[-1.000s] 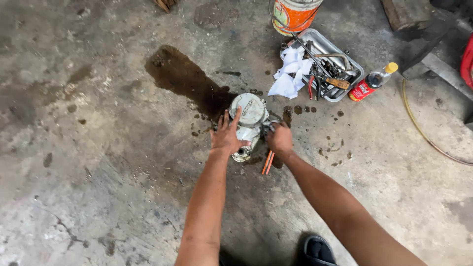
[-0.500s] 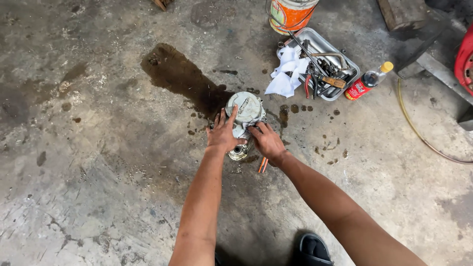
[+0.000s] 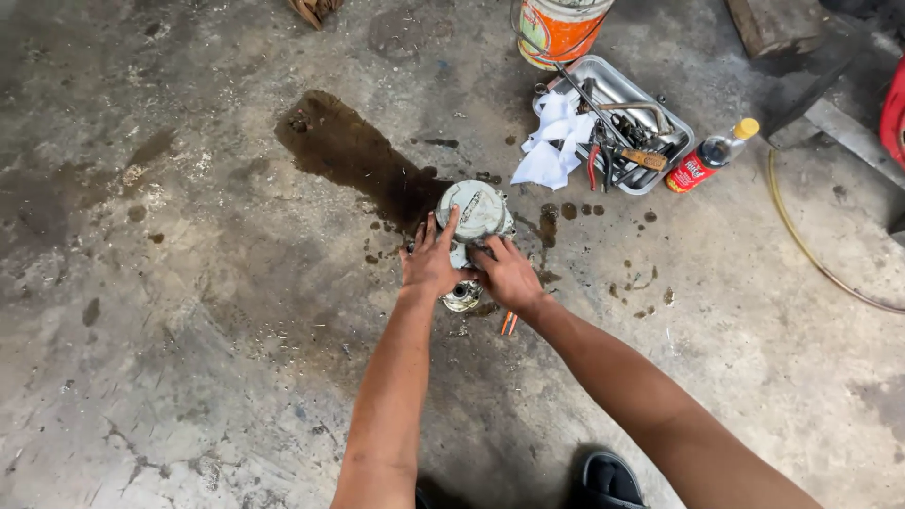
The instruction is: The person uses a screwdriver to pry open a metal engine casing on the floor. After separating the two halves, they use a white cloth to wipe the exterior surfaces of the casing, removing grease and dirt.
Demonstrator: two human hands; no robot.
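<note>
Stained concrete floor point(image 3: 189, 283) of a workshop fills the view, a dark oil patch point(image 3: 349, 155) spreading up and to the left of a grey metal engine part point(image 3: 476, 226) that stands on the ground in front of the person. Both bare arms reach forward and down to it. The left hand point(image 3: 432, 264) lies flat against the part's left flank, fingers point(image 3: 443, 226) spread and pointing up toward its round pale cover; the right hand point(image 3: 509, 275) presses on the near right side, fingers curled loosely over the casting and touching it rather than closed around it. The two hands sit just beside one another, about equally near, with the part directly ahead of the fingertips and its long axis running away from the person, round cover at the far end and a small shiny fitting point(image 3: 462, 297) at the near end between the wrists. A thin orange-handled tool point(image 3: 509, 323) lies on the floor just below the right wrist. Well apart, up and to the right, a metal tray point(image 3: 674, 132) holds tools and a white rag point(image 3: 556, 141), with a small red bottle point(image 3: 702, 162) beside it and an orange bucket point(image 3: 561, 28) behind. A yellowish hose point(image 3: 811, 245) curves along the right edge, and a dark sandal point(image 3: 608, 479) shows at the bottom.
</note>
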